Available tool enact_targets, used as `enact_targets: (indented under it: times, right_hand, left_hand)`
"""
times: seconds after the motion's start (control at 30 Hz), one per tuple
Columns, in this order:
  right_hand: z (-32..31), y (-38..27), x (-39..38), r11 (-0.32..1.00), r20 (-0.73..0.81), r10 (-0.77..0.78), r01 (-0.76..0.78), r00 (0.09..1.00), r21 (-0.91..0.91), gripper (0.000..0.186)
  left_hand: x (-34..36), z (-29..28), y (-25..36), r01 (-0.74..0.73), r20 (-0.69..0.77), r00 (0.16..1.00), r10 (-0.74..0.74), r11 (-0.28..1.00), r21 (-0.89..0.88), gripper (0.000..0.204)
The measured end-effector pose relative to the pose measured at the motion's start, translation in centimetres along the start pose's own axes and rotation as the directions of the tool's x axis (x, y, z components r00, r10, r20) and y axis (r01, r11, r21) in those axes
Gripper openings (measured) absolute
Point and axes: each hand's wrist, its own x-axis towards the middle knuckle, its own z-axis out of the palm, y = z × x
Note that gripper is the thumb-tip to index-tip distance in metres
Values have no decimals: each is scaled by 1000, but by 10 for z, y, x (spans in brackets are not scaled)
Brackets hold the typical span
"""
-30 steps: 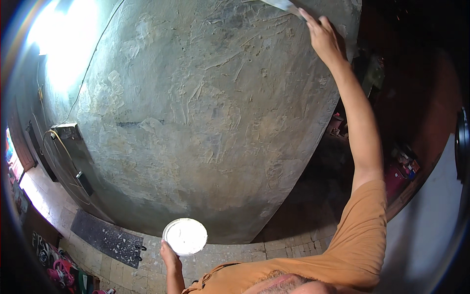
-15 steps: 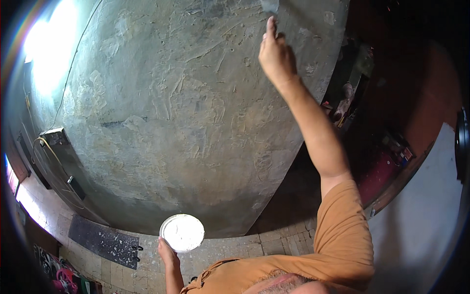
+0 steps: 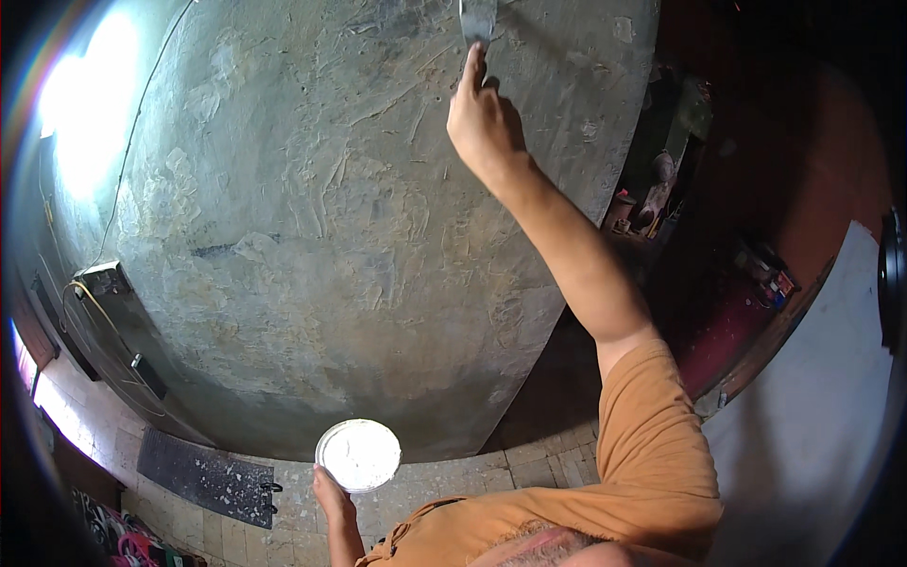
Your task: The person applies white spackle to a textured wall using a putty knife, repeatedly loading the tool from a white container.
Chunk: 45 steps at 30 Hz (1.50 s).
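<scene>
My right hand (image 3: 488, 128) is raised high against a rough grey-green plastered wall (image 3: 359, 246). It grips a putty knife (image 3: 478, 21), with the index finger stretched along the flat metal blade; the handle is hidden inside the hand. The blade lies at or very near the wall near the upper edge of the view. Low in front of me, my left hand (image 3: 334, 496) holds a round tub of white paste (image 3: 359, 455) by its rim, the filled top facing up. Ridges and pale patches cover the wall surface.
A dark speckled mat (image 3: 206, 475) lies on the tiled floor (image 3: 283, 524) at lower left. An electrical box (image 3: 104, 278) with hanging cables is fixed at the wall's left. Bright light glares at upper left. Cluttered shelves (image 3: 661, 175) stand beyond the wall's right edge.
My right hand has moved left and slightly down along the wall, bringing more of the putty knife's blade into view. The tub in my left hand has shifted slightly right and down in the view.
</scene>
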Motion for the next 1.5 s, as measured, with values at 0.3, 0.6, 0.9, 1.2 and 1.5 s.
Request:
enact_targets:
  times: [0.3, 0.6, 0.9, 1.2, 1.5]
  right_hand:
    - [0, 13, 66, 992, -407, 50, -93, 912, -86, 44]
    - [-3, -15, -3, 992, -19, 34, -32, 999, 120, 77]
    - [8, -12, 1, 992, 27, 70, -72, 997, 102, 74]
    - [-19, 40, 38, 991, -269, 132, -122, 954, 51, 70]
    - [32, -71, -177, 669, -6, -199, 140, 980, 730, 52]
  left_hand:
    - [5, 4, 9, 0, 24, 1000, 0, 1000, 7, 46]
    - [1, -8, 13, 4, -26, 1000, -5, 1000, -24, 46]
    - [0, -14, 16, 7, -24, 1000, -7, 1000, -7, 47]
    - [-8, -13, 24, -4, -5, 1000, 4, 1000, 23, 48]
    - [-4, -18, 21, -137, -43, 990, 135, 990, -38, 50]
